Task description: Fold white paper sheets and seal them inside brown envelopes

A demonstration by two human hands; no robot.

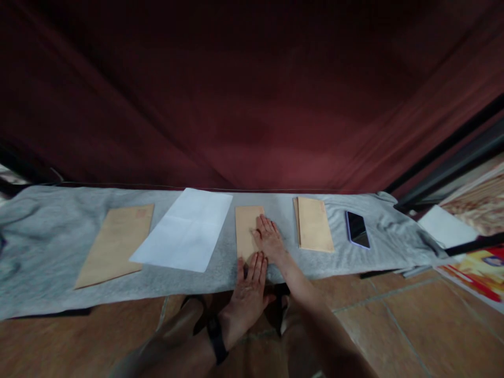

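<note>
We see both hands flat on a small brown envelope (247,231) at the middle of the grey cloth (47,247) that covers the bench. Our right hand (270,239) lies palm down on the envelope's far right part, fingers spread and pointing to 11 o'clock, its grip open and closed on nothing. Our left hand (249,294), with a black wristband (216,338), presses its fingertips on the envelope's near edge, also open-palmed.

At 9 o'clock from the envelope lies a white sheet (189,231), tilted, and further toward 9 o'clock a larger brown envelope (116,244). At 3 o'clock, apart from our hands, is a stack of brown envelopes (314,224), and beyond it a dark phone (357,229) lying face up. A dark red curtain (252,105) hangs at 12 o'clock behind the bench.
</note>
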